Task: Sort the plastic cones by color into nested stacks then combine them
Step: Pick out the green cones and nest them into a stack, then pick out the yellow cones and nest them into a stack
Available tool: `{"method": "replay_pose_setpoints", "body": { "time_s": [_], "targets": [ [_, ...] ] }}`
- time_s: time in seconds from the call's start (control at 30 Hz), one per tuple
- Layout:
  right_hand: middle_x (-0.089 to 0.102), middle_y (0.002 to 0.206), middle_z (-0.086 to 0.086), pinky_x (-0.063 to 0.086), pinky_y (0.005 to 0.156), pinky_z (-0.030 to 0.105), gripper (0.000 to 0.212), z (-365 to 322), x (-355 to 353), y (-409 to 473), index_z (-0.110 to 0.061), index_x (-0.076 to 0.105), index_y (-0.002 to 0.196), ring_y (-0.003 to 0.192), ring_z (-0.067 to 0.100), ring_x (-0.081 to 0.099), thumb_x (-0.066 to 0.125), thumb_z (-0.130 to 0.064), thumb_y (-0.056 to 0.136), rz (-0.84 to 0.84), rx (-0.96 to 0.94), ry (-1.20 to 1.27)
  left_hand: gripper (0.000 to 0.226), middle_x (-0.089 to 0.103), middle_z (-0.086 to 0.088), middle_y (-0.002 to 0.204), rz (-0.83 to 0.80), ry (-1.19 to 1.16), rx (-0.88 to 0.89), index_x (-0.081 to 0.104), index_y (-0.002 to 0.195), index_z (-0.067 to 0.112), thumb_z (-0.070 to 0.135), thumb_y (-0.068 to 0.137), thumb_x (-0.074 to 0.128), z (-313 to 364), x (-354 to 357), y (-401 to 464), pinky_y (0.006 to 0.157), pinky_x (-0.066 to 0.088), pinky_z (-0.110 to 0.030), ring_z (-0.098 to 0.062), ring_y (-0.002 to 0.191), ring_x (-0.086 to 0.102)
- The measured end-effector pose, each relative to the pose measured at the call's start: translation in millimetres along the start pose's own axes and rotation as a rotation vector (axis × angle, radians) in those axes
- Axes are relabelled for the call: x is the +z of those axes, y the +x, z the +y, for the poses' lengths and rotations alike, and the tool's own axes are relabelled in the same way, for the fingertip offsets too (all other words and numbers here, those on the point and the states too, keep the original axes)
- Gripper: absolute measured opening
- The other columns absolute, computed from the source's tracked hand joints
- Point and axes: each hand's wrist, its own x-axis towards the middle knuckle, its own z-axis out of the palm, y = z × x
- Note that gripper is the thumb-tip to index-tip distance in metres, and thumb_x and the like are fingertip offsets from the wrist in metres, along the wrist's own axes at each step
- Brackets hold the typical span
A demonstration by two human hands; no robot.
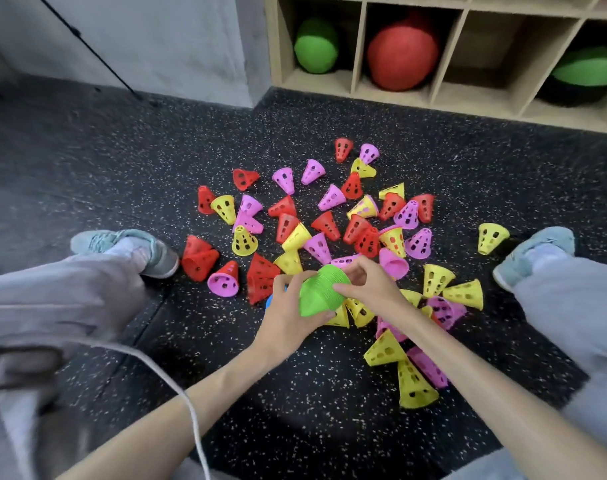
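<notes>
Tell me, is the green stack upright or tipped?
Tipped. The green stack lies on its side between both hands, its ribbed wide end facing up toward the camera.

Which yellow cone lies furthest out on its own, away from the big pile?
The yellow cone by the shoe on the right of the view. Bare floor surrounds it, while the other yellow ones touch or crowd neighbouring cones.

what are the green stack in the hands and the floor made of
Green stack: looks like thin moulded plastic, matt, with fine ridges at the rim where cones nest. Floor: probably rubber matting, black with pale flecks and a dull grainy surface.
</notes>
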Motion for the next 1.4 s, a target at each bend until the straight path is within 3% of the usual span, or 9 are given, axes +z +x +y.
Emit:
{"method": "replay_pose_setpoints", "body": {
  "time_s": [0.17,0.33,0.53,0.7,0.93,1.1,1.3,1.4],
  "targets": [
    [0.064,0.102,-0.001,0.049,0.076,0.028,0.026,16,20,-21,-0.021,0.058,0.105,0.096,0.014,0.062,0.077,-0.03,0.09,-0.031,0.121,-0.088,0.081,0.042,0.009,0.131,-0.086,0.072,-0.005,0.043,0.145,0.034,0.043,0.078,0.086,-13,-3,-18,0.098,0.045,-0.027,-0.006,0.115,0.049],
    [0.069,0.094,0.001,0.045,0.065,0.024,0.033,35,26,-36,-0.027,0.057,0.118,0.079,0.011,0.064,0.075,-0.032,0.091,-0.057,0.196,-0.143,0.07,0.05,0.017,0.137,-0.168,0.134,-0.016,0.046,0.139,0.033,0.042,0.081,0.083,-21,-1,-25,0.105,0.042,-0.03,-0.002,0.121,0.048],
    [0.073,0.09,0.001,0.059,0.088,0.043,0.034,54,39,-43,-0.025,0.059,0.118,0.086,0.018,0.073,0.078,-0.027,0.09,-0.1,0.281,-0.026,0.058,0.049,0.019,0.129,-0.171,0.215,0.017,0.048,0.13,0.031,0.042,0.084,0.08,-22,1,-37,0.092,0.047,-0.03,-0.008,0.108,0.056],
    [0.075,0.101,0.007,0.062,0.087,0.033,0.043,59,56,-53,-0.013,0.061,0.127,0.092,0.018,0.075,0.079,-0.02,0.089,-0.176,0.398,0.26,0.058,0.051,0.018,0.128,-0.064,0.195,-0.013,0.049,0.13,0.028,0.043,0.084,0.081,-28,-6,-32,0.093,0.046,-0.03,-0.006,0.109,0.056],
    [0.072,0.114,0.008,0.058,0.097,0.032,0.058,68,78,-56,-0.019,0.053,0.144,0.103,0.016,0.072,0.076,-0.03,0.092,-0.265,0.469,0.36,0.056,0.056,0.014,0.132,-0.158,0.289,-0.02,0.047,0.133,0.024,0.043,0.088,0.077,-48,-2,-32,0.089,0.045,-0.029,-0.014,0.109,0.06],
    [0.072,0.117,0.003,0.058,0.091,0.027,0.05,59,65,-52,-0.027,0.055,0.143,0.106,0.014,0.071,0.072,-0.027,0.096,-0.267,0.427,0.448,0.05,0.062,0.012,0.124,-0.186,0.31,0.036,0.045,0.129,0.03,0.045,0.091,0.073,-45,11,-30,0.086,0.048,-0.031,-0.011,0.101,0.058],
    [0.071,0.124,0.002,0.057,0.096,0.03,0.041,61,51,-53,-0.031,0.06,0.138,0.112,0.015,0.07,0.068,-0.028,0.098,-0.283,0.383,0.465,0.048,0.062,0.01,0.117,-0.214,0.339,0.031,0.045,0.129,0.037,0.046,0.091,0.073,-38,22,-24,0.087,0.051,-0.04,-0.014,0.108,0.055],
    [0.071,0.122,-0.001,0.058,0.092,0.027,0.034,63,47,-53,-0.029,0.064,0.133,0.11,0.012,0.07,0.067,-0.025,0.1,-0.214,0.345,0.434,0.053,0.06,0.011,0.124,-0.23,0.363,0.034,0.044,0.133,0.038,0.051,0.09,0.071,-39,23,-24,0.088,0.052,-0.042,-0.013,0.114,0.052]
  ]
}}
